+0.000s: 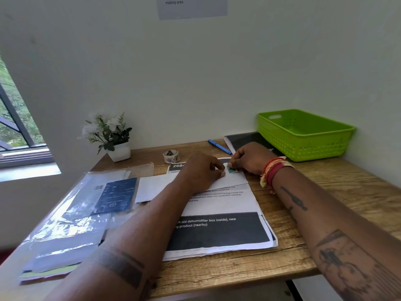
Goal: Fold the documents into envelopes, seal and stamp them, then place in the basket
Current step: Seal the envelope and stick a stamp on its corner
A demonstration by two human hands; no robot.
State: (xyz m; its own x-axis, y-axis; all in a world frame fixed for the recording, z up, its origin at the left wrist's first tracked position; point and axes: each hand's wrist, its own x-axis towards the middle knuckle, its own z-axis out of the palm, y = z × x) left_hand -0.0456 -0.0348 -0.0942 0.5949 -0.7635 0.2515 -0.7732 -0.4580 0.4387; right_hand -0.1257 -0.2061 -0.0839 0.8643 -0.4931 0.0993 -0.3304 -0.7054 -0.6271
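- The wall notice [192, 5] reads "mailing area".
- The printed document [219, 227] shows "268", "old dehumidifier box inside), new" and "product (nearby)".
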